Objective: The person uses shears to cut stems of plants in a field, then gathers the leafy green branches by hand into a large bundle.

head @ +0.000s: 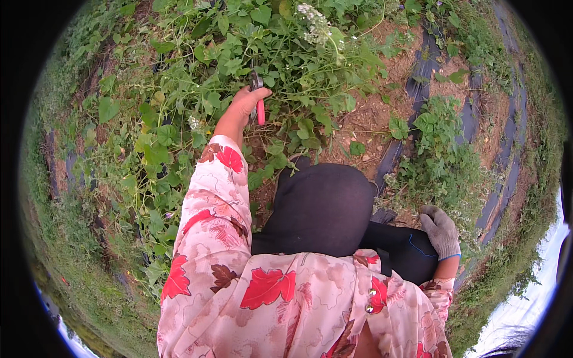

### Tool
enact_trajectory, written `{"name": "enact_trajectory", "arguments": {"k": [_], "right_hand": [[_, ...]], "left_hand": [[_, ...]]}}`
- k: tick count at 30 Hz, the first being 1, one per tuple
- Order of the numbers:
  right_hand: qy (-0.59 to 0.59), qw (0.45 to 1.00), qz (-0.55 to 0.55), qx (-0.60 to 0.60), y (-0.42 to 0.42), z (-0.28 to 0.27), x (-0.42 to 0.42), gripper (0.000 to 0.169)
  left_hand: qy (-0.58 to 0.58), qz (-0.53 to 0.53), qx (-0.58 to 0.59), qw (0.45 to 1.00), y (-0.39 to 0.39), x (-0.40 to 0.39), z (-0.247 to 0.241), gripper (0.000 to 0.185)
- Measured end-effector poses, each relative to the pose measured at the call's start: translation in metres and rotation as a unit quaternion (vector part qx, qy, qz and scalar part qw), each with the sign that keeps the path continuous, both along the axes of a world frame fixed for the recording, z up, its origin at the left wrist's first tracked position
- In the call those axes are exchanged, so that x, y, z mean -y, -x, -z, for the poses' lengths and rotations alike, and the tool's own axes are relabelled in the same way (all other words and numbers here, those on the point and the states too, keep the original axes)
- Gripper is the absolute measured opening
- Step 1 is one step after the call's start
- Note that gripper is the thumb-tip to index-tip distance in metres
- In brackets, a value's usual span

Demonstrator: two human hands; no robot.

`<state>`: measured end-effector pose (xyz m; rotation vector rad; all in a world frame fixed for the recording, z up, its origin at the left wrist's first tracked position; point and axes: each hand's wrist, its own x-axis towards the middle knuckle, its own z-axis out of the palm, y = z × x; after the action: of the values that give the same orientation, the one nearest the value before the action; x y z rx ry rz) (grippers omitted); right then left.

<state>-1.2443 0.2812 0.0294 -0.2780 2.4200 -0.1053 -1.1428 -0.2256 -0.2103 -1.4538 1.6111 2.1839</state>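
Note:
Bare of any glove, my left hand [247, 102] reaches out into the leafy vines and grips hand pruning shears with a red handle [260, 112]. The metal head of the pruning shears [256, 80] points away from me, and its tip is lost among the green stems and leaves [291, 67]. Over on the right, a grey knit work glove covers my right hand [438, 227], which rests by my black-clad knee [403, 250]. Its fingers are slightly apart and nothing shows in them; the palm side is hidden.
My other bent knee [324, 206] is close to the plants. Strips of black plastic mulch film [423, 71] run over brown soil [371, 116] to the right. A weedy clump [441, 152] grows beside the film. White flowers [315, 24] stand above the vines ahead.

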Motion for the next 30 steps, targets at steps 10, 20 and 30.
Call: {"name": "enact_trajectory", "arguments": {"k": [10, 20, 30], "right_hand": [[0.056, 0.997, -0.034, -0.030, -0.009, -0.015, 0.008, 0.034], [0.353, 0.919, -0.063, -0.162, -0.054, -0.047, 0.080, 0.019], [0.341, 0.775, -0.440, -0.299, -0.062, -0.033, 0.246, 0.035]], "left_hand": [[0.101, 0.006, -0.115, 0.988, -0.128, -0.030, -0.117, 0.040], [0.063, -0.069, -0.254, 0.963, -0.121, -0.056, -0.181, 0.037], [-0.030, -0.179, -0.309, 0.934, -0.113, -0.063, -0.187, 0.034]]}}
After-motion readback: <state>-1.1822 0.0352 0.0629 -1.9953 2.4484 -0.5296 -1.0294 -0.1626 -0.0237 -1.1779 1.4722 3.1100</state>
